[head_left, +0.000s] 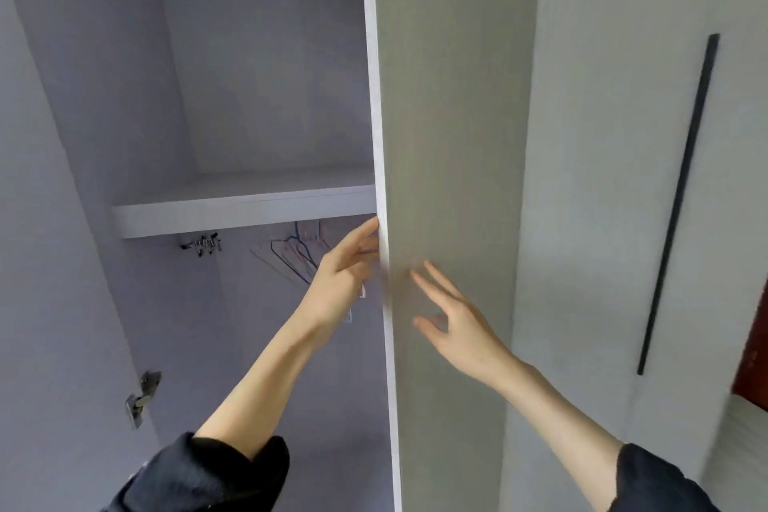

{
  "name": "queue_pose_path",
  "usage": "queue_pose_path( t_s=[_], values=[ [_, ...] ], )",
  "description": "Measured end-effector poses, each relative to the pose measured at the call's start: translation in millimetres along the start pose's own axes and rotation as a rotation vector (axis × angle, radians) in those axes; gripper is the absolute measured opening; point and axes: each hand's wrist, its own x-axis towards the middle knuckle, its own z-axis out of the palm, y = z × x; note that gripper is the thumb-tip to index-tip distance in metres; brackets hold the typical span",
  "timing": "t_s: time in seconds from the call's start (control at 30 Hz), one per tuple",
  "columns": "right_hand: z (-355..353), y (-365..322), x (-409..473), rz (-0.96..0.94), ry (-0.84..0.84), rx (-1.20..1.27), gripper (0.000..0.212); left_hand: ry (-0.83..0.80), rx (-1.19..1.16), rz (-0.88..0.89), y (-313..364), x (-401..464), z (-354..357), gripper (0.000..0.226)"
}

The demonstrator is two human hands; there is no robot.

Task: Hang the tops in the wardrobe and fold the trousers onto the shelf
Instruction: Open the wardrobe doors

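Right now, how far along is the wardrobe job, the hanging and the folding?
Barely begun. Done: one side of the wardrobe stands open. In hand: the left hand touches the edge of the door, while the right hand reaches open at its face. Left: the hangers hang without clothes, the shelf holds no trousers, and no garments are in view.

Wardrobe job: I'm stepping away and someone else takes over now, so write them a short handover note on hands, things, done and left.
Left hand: open, fingers at the inner edge of the wardrobe door.
Right hand: open, fingers spread at the door's outer face; contact unclear.
Shelf: nothing visible on it.
Wire hangers and a bunch of clips hang below the shelf.
Done: no clothes hung or folded yet.
Left: no tops or trousers are in view; hang the tops, fold the trousers onto the shelf.
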Motion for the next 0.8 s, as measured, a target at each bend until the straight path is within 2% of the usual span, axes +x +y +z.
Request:
queue_pose_path(
  t_s=[0.17,0.33,0.5,0.8],
  values=[
    [-29,-15,-79,0.14,-0.067,0.075,0.065,-0.119,-0.052,0.028,27,-26,44,0.072],
    [-86,-22,-132,0.313,-0.015,0.189,0.063,-0.217,-0.053,0.077,50,-39,114,0.076],
    [-142,-10,-165,0.417,0.061,0.178,0.053,-0.31,0.021,0.117,63,-43,189,0.079],
    [-222,37,-190,0.565,0.114,0.284,0.053,-0.449,0.074,0.097,68,-26,290,0.078]
  ],
)
